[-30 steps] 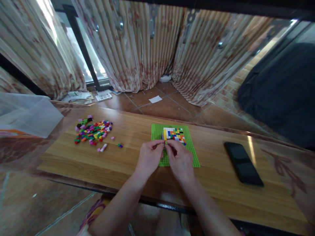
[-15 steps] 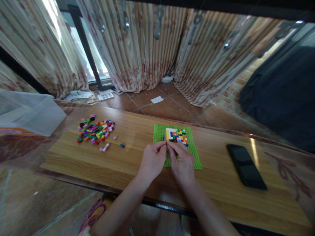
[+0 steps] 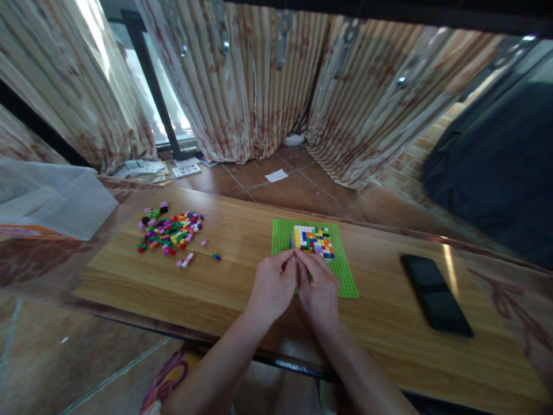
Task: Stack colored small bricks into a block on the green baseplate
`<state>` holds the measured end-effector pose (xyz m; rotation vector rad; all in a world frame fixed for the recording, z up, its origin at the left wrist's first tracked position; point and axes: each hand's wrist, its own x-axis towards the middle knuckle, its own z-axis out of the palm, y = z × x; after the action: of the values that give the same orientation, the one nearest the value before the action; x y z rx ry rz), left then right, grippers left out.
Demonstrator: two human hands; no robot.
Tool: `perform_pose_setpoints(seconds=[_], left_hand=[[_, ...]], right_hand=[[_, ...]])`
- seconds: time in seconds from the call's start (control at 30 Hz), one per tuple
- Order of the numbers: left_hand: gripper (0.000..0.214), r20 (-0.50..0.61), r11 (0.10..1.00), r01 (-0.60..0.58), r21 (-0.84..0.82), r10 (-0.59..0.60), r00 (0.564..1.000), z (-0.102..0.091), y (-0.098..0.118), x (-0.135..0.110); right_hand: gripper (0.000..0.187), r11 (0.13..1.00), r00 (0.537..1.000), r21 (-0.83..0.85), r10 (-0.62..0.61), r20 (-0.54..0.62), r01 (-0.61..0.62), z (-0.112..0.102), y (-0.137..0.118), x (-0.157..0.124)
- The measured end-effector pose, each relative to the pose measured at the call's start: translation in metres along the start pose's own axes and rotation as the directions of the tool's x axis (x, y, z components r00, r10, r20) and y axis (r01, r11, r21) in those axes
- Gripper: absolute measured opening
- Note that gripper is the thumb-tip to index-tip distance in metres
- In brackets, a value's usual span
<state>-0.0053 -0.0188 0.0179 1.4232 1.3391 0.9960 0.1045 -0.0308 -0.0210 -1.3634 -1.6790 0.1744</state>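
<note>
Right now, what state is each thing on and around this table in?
left hand: fingers pinched, tips at the brick block's near edge.
right hand: fingers pinched, tips meeting the left hand's.
brick block: multicoloured, seated on the green baseplate.
green baseplate: flat on the table, partly under the hands.
loose bricks: scattered pile, apart from both hands.
phone: flat, screen dark.
curtains: drawn, gap at left.

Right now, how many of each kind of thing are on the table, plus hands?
Green studded plastic baseplate: 1
Built multicoloured brick block: 1
Heap of loose coloured bricks: 1
Flat black phone: 1
Clear plastic box: 1
Bare hands, left hand and right hand: 2
Total: 7
</note>
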Motion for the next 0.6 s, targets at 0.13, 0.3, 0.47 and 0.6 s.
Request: perform_pose_setpoints(seconds=[0.13, 0.3, 0.47, 0.6], left_hand=[[0.029, 0.006, 0.999, -0.022, 0.023, 0.022, 1.0, 0.0016, -0.0008, -0.0009], [0.029, 0.0, 0.997, -0.038, 0.065, 0.038, 0.999, 0.0036, -0.0008, -0.0039], [0.029, 0.002, 0.996, -0.023, 0.09, 0.023, 1.0, 0.0041, 0.001, -0.0063], [0.032, 0.007, 0.991, -0.022, 0.135, 0.022, 1.0, 0.0041, 0.0018, -0.0069]], right_hand=[[0.027, 0.999, 0.999, 0.028, 0.04, -0.015, -0.04, -0.0014, -0.0005, -0.0018], [0.027, 0.998, 0.999, 0.041, 0.041, -0.004, -0.04, -0.0022, -0.0003, -0.002], [0.027, 0.998, 0.999, 0.045, 0.053, -0.006, -0.053, -0.0032, -0.0013, -0.0019], [0.026, 0.999, 0.998, 0.024, 0.038, -0.041, -0.038, -0.0036, -0.0019, -0.001]])
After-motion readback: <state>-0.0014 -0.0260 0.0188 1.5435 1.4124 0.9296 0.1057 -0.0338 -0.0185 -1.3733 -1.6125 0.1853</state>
